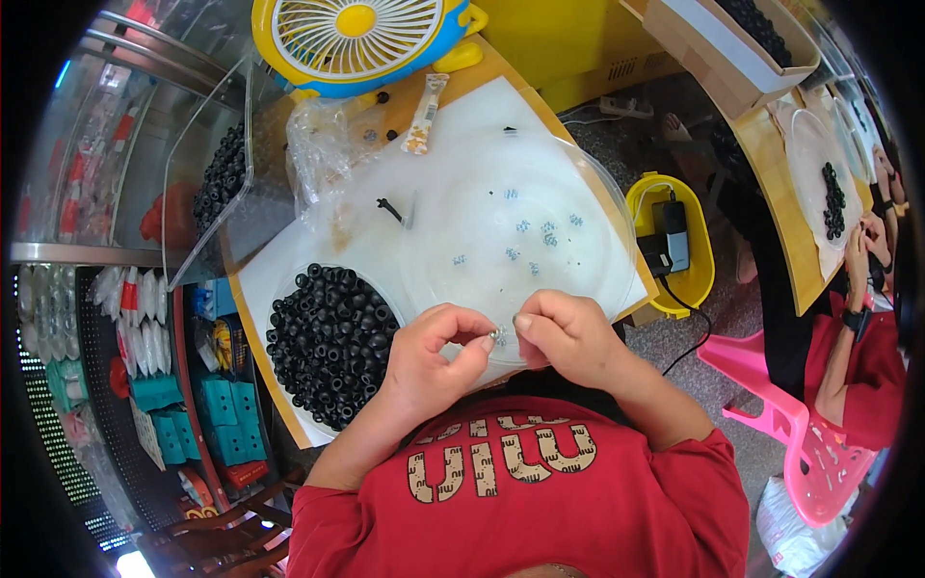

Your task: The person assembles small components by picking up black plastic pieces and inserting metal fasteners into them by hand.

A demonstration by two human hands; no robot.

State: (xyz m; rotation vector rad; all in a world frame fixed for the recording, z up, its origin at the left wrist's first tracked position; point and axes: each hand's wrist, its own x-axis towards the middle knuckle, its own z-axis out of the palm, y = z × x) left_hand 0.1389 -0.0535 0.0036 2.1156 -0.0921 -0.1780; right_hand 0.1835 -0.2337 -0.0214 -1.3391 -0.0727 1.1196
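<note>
My left hand [434,352] pinches a small shiny metal piece [495,334], perhaps a spring, between thumb and forefinger. Just beside it, my right hand [570,337] is closed with thumb and forefinger pressed together; whatever they hold, if anything, is too small to make out. Both hands are over the near rim of a shallow clear round tray [434,260]. Several small clusters of metallic bits [549,231] lie scattered in that tray. To the left of my left hand, a round clear dish is heaped with black bead-like parts [332,337] with holes.
A yellow and blue fan [356,21] stands at the table's far edge, near a crumpled clear bag [320,154] and a small wrapper [425,114]. A dark stick-like piece [389,209] lies on white sheeting. Right: a yellow bin [696,279], a pink chair [771,385], another person's hands [867,241].
</note>
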